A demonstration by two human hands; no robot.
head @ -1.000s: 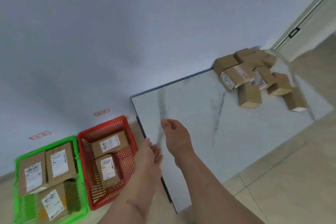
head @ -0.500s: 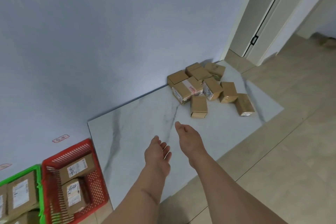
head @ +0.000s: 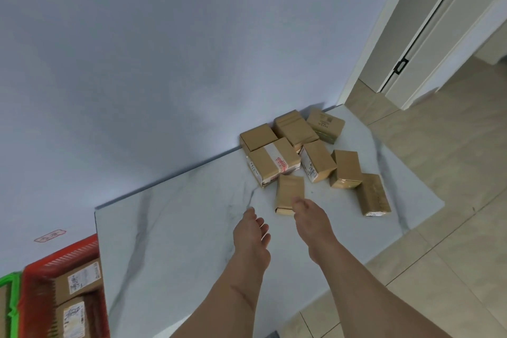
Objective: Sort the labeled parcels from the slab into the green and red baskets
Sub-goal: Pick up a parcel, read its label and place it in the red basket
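Head view, read left to right: at 8 o'clock only a sliver of the green basket [head: 11, 299] showed, its contents cut off by the frame edge. Just beside it stood the red basket [head: 35, 277], holding two labeled parcels [head: 82, 282], labels up. The marble slab [head: 170, 228] lay on the floor against the wall. Over its near part, at 6 o'clock, the left hand [head: 251, 241] hung with fingers loosely extended, holding nothing. The right hand [head: 312, 219] reached further, fingers relaxed and empty, its fingertips at the near end of the nearest parcel [head: 290, 192]; whether they touched it, I could not tell. The remaining pile of parcels [head: 301, 145] sat at 1 o'clock by the wall.
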